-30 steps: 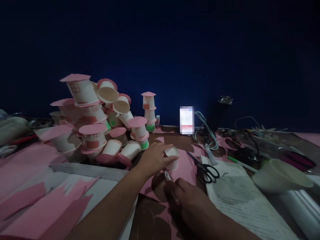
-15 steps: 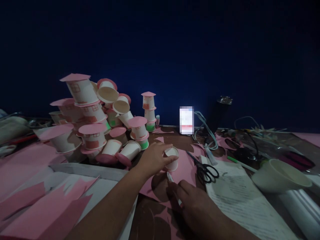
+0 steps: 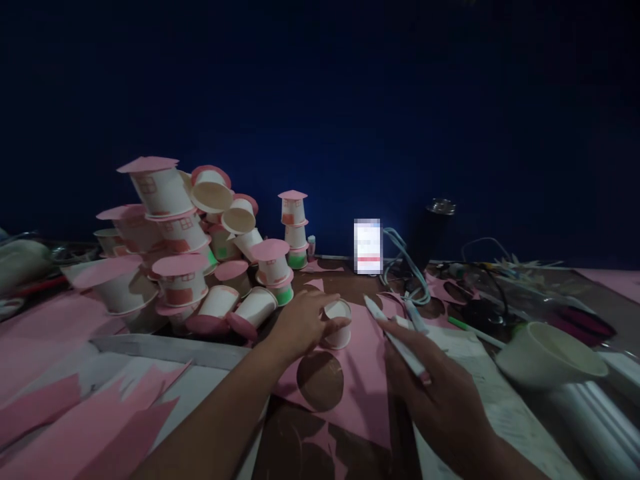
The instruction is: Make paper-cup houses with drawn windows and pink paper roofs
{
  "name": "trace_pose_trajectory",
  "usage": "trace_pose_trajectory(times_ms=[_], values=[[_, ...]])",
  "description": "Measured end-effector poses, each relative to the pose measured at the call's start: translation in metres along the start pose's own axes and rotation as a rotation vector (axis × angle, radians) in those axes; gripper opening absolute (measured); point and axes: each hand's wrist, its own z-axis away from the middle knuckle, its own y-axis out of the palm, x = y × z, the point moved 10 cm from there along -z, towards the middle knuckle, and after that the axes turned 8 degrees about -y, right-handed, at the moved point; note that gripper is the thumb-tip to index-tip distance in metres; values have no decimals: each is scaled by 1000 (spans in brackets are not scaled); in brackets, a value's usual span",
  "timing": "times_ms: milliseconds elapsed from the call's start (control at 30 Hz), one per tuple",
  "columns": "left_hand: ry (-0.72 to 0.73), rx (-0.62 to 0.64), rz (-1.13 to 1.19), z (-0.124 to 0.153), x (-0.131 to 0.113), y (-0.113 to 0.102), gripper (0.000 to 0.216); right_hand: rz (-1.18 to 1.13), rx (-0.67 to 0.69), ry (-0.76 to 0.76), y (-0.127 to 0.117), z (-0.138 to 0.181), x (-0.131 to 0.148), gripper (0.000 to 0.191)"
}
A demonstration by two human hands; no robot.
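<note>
My left hand (image 3: 300, 325) is closed round a small white paper cup (image 3: 339, 327), which stands upside down on a sheet of pink paper (image 3: 367, 393). A slim white pen (image 3: 403, 347) is gripped in my right hand (image 3: 440, 387). Its tip points away from me, right of the cup and apart from it. A round hole cut in the pink sheet shows the brown tabletop (image 3: 320, 381). Scissors seen before are now hidden by my right hand.
Many paper-cup houses with pink roofs (image 3: 180, 265) are piled at the left. Nearer lies a white tray (image 3: 170, 350) with pink scraps. A lit phone (image 3: 367, 247), a cable (image 3: 407, 257) and a dark bottle (image 3: 433, 233) stand behind. Right are printed sheets (image 3: 493, 400) and a large pale cup (image 3: 545, 357).
My right hand has drawn the pen away from the cup's rim, moving up and right over the scissors. My left hand still holds the cup. The view has shifted slightly.
</note>
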Motion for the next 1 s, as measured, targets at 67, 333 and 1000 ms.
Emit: trace_pose_trajectory(times_ms=[67, 333, 1000], values=[[4, 11, 5, 0, 0, 1, 51, -70, -64, 144, 5, -9, -18, 31], [33, -49, -81, 2, -5, -2, 47, -176, -118, 148, 45, 6, -46, 31], [-49, -869, 196, 25, 4, -112, 49, -116, -269, 244, 19, 9, -57, 33]])
